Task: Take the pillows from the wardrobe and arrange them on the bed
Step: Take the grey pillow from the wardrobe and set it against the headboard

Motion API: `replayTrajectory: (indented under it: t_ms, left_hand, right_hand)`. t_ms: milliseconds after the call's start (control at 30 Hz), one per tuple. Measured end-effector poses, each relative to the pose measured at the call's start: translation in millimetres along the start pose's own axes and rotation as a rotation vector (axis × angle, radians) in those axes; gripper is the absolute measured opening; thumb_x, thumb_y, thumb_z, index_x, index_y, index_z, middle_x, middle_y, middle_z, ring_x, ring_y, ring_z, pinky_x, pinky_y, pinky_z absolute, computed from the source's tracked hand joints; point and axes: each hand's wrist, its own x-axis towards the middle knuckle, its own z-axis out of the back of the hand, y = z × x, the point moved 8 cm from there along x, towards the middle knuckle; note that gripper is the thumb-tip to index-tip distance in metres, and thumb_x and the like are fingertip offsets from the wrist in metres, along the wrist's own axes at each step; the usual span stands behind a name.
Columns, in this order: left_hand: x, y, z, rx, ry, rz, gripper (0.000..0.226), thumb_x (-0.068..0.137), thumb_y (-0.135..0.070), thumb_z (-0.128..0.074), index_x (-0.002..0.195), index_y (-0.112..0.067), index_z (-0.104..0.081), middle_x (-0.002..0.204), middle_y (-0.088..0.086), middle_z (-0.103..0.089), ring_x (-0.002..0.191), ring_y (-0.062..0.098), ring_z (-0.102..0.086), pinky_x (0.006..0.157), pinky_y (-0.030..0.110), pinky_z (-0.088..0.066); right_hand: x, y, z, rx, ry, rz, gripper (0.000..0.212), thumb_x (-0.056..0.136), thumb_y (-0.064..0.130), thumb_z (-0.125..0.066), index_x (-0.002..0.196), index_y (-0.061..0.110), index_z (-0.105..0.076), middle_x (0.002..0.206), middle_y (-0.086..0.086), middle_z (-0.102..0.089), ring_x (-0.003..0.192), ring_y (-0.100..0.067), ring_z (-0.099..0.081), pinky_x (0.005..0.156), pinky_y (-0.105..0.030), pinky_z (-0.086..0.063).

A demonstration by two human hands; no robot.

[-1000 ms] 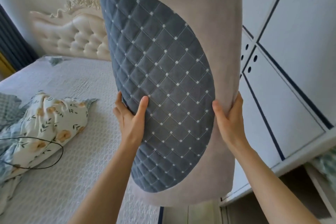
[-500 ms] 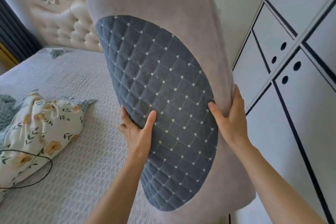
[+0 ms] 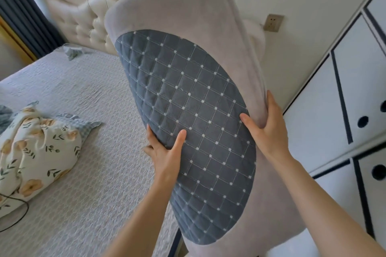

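I hold a large grey pillow (image 3: 177, 12) with a dark blue quilted oval panel upright in front of me, tilted toward the bed's head. My left hand (image 3: 165, 152) grips its left edge, thumb on the blue panel. On the right edge my right hand (image 3: 269, 129) is clamped, fingers wrapped behind. The bed (image 3: 79, 173) with a pale textured cover lies to the left and below. A floral pillow (image 3: 35, 152) rests on the bed at the far left. The white wardrobe (image 3: 338, 110) stands to the right, its doors closed.
A cream tufted headboard (image 3: 83, 16) rises behind the pillow. A small crumpled cloth (image 3: 72, 52) lies near the headboard. A black cable (image 3: 18, 217) loops over the floral pillow's lower end. A wall socket (image 3: 272, 22) sits above the bed's right side. Dark curtains (image 3: 23, 12) hang far left.
The grey pillow has swung left away from the wardrobe and out over the bed, tilting toward the headboard. Both hands kept their grip on its edges.
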Motion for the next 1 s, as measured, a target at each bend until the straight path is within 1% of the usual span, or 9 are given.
replayTrajectory:
  t_ms: [67,200,367,533,600,733,800,900,1000]
  left_hand:
    - [17.5,-1.8,-14.7,0.0,-0.021,0.015,0.101,0.07,-0.066,-0.072,0.145,-0.058,-0.005,0.127,-0.007,-0.021,0.109,0.018,-0.039,0.091,0.038,-0.034]
    - [53.9,-1.6,-38.2,0.011,-0.061,0.053,0.101,0.071,-0.067,-0.071,0.145,-0.056,-0.004,0.126,-0.006,-0.02,0.106,0.021,-0.041,0.09,0.04,-0.036]
    - [112.9,0.7,-61.5,-0.008,-0.117,0.122,0.098,0.071,-0.07,-0.068,0.144,-0.059,-0.004,0.126,-0.005,-0.018,0.104,0.024,-0.041,0.092,0.045,-0.037]
    - [190.4,-0.2,-87.4,-0.065,-0.206,0.204,0.1,0.071,-0.067,-0.07,0.146,-0.055,-0.004,0.125,-0.003,-0.02,0.103,0.025,-0.042,0.089,0.043,-0.037]
    - [217.4,0.0,-95.4,-0.061,-0.235,0.239,0.102,0.071,-0.067,-0.07,0.147,-0.054,-0.003,0.13,0.0,-0.021,0.102,0.025,-0.041,0.089,0.044,-0.036]
    - [268.9,4.6,-109.6,-0.06,-0.272,0.291,0.106,0.07,-0.064,-0.073,0.148,-0.052,-0.002,0.144,0.005,-0.017,0.105,0.023,-0.036,0.1,0.053,-0.037]
    - [287.7,7.4,-114.7,-0.056,-0.295,0.314,0.107,0.069,-0.063,-0.075,0.148,-0.052,-0.003,0.138,0.003,-0.02,0.104,0.024,-0.038,0.099,0.052,-0.038]
    - [314.1,13.1,-122.7,-0.039,-0.333,0.336,0.109,0.068,-0.061,-0.077,0.148,-0.051,-0.004,0.124,-0.003,-0.019,0.101,0.024,-0.041,0.097,0.05,-0.039]
    - [341.6,24.0,-132.7,-0.025,-0.369,0.374,0.11,0.066,-0.061,-0.078,0.147,-0.051,-0.005,0.122,-0.003,-0.019,0.099,0.024,-0.042,0.091,0.045,-0.039]
  right_hand:
    - [29.0,-1.2,-9.5,-0.003,0.025,0.021,0.091,0.075,0.067,-0.059,0.149,0.037,-0.015,0.15,0.004,-0.034,0.136,-0.021,-0.036,0.106,-0.053,-0.035]
    - [84.1,-3.7,-34.5,-0.022,0.081,0.046,0.089,0.078,0.062,-0.062,0.15,0.034,-0.016,0.148,0.002,-0.037,0.133,-0.024,-0.04,0.104,-0.05,-0.038]
    - [160.3,0.0,-81.2,-0.057,0.182,0.095,0.092,0.077,0.064,-0.061,0.15,0.033,-0.016,0.151,0.001,-0.034,0.134,-0.028,-0.038,0.106,-0.051,-0.036]
    - [252.5,16.2,-144.1,-0.081,0.276,0.175,0.092,0.075,0.066,-0.06,0.149,0.032,-0.018,0.152,0.0,-0.034,0.134,-0.027,-0.038,0.107,-0.049,-0.036]
    - [285.4,22.2,-169.1,-0.096,0.318,0.197,0.092,0.075,0.066,-0.059,0.15,0.03,-0.019,0.152,-0.002,-0.033,0.135,-0.028,-0.037,0.109,-0.048,-0.034]
    - [339.4,28.2,-218.8,-0.116,0.395,0.253,0.09,0.077,0.064,-0.061,0.15,0.03,-0.02,0.153,-0.001,-0.034,0.135,-0.029,-0.037,0.108,-0.048,-0.035]
    - [360.7,26.3,-242.0,-0.125,0.437,0.256,0.09,0.077,0.062,-0.062,0.15,0.031,-0.02,0.153,0.0,-0.034,0.135,-0.028,-0.038,0.107,-0.051,-0.036]
    - [389.4,19.7,-277.0,-0.114,0.513,0.257,0.089,0.078,0.059,-0.064,0.15,0.032,-0.019,0.154,0.003,-0.032,0.138,-0.022,-0.035,0.109,-0.049,-0.035]
    - [418.9,10.1,-315.5,-0.11,0.581,0.27,0.09,0.078,0.058,-0.065,0.151,0.03,-0.02,0.155,0.005,-0.031,0.14,-0.019,-0.032,0.109,-0.048,-0.034]
